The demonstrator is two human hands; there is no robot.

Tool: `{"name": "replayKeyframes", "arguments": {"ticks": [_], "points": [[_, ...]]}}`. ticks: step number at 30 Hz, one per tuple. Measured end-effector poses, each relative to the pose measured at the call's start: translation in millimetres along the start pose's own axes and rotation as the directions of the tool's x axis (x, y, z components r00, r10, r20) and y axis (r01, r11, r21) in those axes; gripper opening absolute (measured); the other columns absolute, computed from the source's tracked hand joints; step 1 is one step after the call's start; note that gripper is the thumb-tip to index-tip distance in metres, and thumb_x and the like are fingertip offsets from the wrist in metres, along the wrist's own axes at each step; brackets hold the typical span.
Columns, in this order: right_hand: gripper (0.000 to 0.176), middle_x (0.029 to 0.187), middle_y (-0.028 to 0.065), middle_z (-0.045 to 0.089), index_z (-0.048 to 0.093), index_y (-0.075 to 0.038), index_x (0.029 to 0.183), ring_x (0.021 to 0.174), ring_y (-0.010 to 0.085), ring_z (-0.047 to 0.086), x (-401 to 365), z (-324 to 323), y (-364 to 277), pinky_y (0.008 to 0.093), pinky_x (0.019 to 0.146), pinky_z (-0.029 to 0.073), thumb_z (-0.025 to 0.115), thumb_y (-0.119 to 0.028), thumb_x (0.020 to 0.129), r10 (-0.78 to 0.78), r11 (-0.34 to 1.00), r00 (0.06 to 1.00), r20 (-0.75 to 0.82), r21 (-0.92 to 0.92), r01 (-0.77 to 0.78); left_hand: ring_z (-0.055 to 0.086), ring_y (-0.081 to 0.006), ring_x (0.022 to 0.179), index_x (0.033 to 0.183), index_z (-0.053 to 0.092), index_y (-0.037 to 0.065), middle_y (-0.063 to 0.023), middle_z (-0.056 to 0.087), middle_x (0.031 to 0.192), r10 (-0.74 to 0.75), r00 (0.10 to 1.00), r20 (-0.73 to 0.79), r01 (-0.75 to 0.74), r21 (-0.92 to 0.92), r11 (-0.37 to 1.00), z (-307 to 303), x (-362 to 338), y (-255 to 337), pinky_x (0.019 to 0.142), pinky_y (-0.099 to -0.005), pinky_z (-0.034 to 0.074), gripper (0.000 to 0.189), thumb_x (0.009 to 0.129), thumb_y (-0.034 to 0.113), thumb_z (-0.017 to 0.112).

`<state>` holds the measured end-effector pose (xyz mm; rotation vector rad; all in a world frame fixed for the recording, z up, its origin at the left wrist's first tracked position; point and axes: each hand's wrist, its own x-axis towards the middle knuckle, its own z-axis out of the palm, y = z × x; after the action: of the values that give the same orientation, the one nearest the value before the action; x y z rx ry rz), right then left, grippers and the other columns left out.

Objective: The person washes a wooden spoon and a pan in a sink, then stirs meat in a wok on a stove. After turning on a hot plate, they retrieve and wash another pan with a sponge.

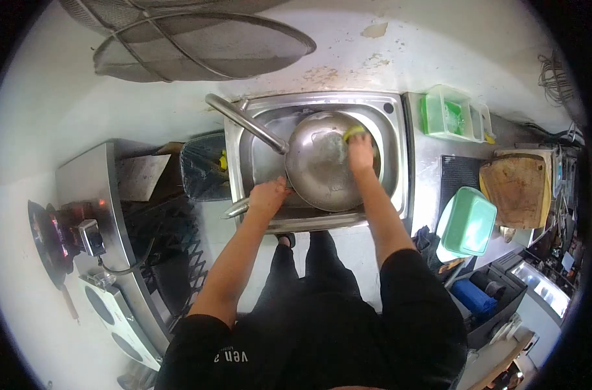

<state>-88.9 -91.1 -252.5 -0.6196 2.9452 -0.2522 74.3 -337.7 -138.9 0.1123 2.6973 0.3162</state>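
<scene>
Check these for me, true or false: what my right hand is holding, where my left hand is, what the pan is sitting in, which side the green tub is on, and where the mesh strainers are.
1. Your right hand holds a yellow-green sponge inside the round grey metal pan. True.
2. Your left hand is inside the pan's bowl. False: it is outside the rim, at the metal handle.
3. The pan sits in a stainless-steel sink. True.
4. The pale green plastic tub is left of the sink. False: it is to the right.
5. The large wire-mesh strainers lie in the sink. False: they are up against the white wall.
</scene>
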Motion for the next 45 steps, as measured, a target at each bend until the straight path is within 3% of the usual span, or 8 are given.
{"name": "replayKeyframes", "arguments": {"ticks": [6, 11, 18, 27, 32, 38, 41, 45], "points": [[0.023, 0.105, 0.0196, 0.055, 0.057, 0.001, 0.098, 0.1, 0.0318, 0.05, 42.0, 38.5, -63.9, 0.0384, 0.092, 0.038, 0.047, -0.007, 0.079, 0.347, 0.938, 0.924, -0.161, 0.074, -0.339, 0.065, -0.0297, 0.072, 0.093, 0.05, 0.004, -0.0131, 0.065, 0.078, -0.007, 0.998, 0.063, 0.005, 0.034, 0.999, 13.9, 9.6, -3.6, 0.059, -0.0413, 0.052, 0.039, 0.086, 0.041, 0.05], [0.025, 0.106, 0.0195, 0.056, 0.057, 0.001, 0.1, 0.108, 0.0296, 0.05, -29.7, 23.4, -71.1, 0.0425, 0.101, 0.031, 0.044, -0.005, 0.08, -0.176, 0.962, 0.983, 0.044, 0.22, 0.163, 0.065, -0.0284, 0.074, 0.096, 0.049, 0.004, -0.0135, 0.065, 0.08, -0.02, 0.994, 0.105, 0.014, 0.052, 0.999, -2.3, 3.7, -1.3, 0.062, -0.0404, 0.052, 0.038, 0.086, 0.041, 0.051], [0.032, 0.11, 0.0203, 0.056, 0.055, 0.003, 0.106, 0.109, 0.0301, 0.05, 23.2, 23.0, -45.4, 0.0465, 0.103, 0.027, 0.047, -0.006, 0.077, 0.204, 0.977, 0.979, -0.006, 0.062, -0.203, 0.065, -0.0283, 0.074, 0.094, 0.048, 0.005, -0.0121, 0.065, 0.081, -0.063, 0.994, 0.092, 0.059, 0.047, 0.997, 19.0, 9.2, -5.6, 0.062, -0.0396, 0.052, 0.036, 0.085, 0.04, 0.052], [0.016, 0.093, 0.0191, 0.059, 0.058, -0.002, 0.089, 0.091, 0.0353, 0.054, -21.4, 14.3, -126.4, 0.0451, 0.078, 0.043, 0.057, -0.006, 0.073, -0.2, 0.812, 0.976, -0.083, 0.543, 0.212, 0.066, -0.0278, 0.075, 0.094, 0.048, 0.004, -0.0125, 0.064, 0.081, -0.077, 0.995, 0.061, 0.071, 0.089, 0.993, 14.8, 6.9, 0.9, 0.06, -0.0383, 0.053, 0.033, 0.086, 0.036, 0.051], [0.014, 0.078, 0.019, 0.06, 0.058, -0.001, 0.085, 0.072, 0.0375, 0.057, 49.6, 9.0, -136.0, 0.0422, 0.066, 0.046, 0.06, -0.013, 0.078, 0.626, 0.438, 0.765, -0.153, 0.88, -0.182, 0.066, -0.0307, 0.076, 0.094, 0.049, 0.005, -0.0144, 0.064, 0.086, -0.111, 0.988, 0.107, 0.101, 0.099, 0.99, 8.3, -0.9, 6.2, 0.063, -0.042, 0.054, 0.015, 0.088, 0.017, 0.042], [0.019, 0.085, 0.0175, 0.061, 0.062, -0.005, 0.09, 0.082, 0.0299, 0.061, -86.4, -23.2, -78.3, 0.0417, 0.075, 0.046, 0.058, -0.019, 0.078, -0.504, 0.773, 0.797, 0.333, 0.587, 0.243, 0.065, -0.0276, 0.078, 0.099, 0.049, 0.004, -0.0122, 0.064, 0.084, -0.09, 0.991, 0.1, 0.079, 0.108, 0.991, 18.4, 3.0, -1.7, 0.063, -0.0382, 0.053, 0.033, 0.089, 0.035, 0.045], [0.027, 0.095, 0.0133, 0.061, 0.061, -0.003, 0.099, 0.087, 0.0256, 0.06, -32.8, -69.1, 18.1, 0.0347, 0.078, 0.049, 0.056, -0.021, 0.079, -0.057, 0.951, 0.802, 0.595, -0.213, 0.226, 0.065, -0.0271, 0.077, 0.104, 0.048, 0.005, -0.0123, 0.064, 0.087, -0.082, 0.993, 0.084, 0.074, 0.091, 0.993, 17.5, 1.6, 0.4, 0.062, -0.0377, 0.052, 0.038, 0.088, 0.039, 0.046], [0.027, 0.104, 0.0069, 0.056, 0.058, -0.004, 0.103, 0.101, 0.0232, 0.053, 67.9, -71.5, 10.4, 0.0314, 0.084, 0.045, 0.05, -0.013, 0.079, -0.686, 0.606, 0.662, 0.302, -0.267, 0.75, 0.065, -0.0276, 0.076, 0.108, 0.048, 0.004, -0.0118, 0.064, 0.089, -0.032, 0.999, 0.012, 0.03, 0.086, 0.996, 18.1, -0.2, 6.4, 0.061, -0.0379, 0.053, 0.042, 0.087, 0.041, 0.048]]}}
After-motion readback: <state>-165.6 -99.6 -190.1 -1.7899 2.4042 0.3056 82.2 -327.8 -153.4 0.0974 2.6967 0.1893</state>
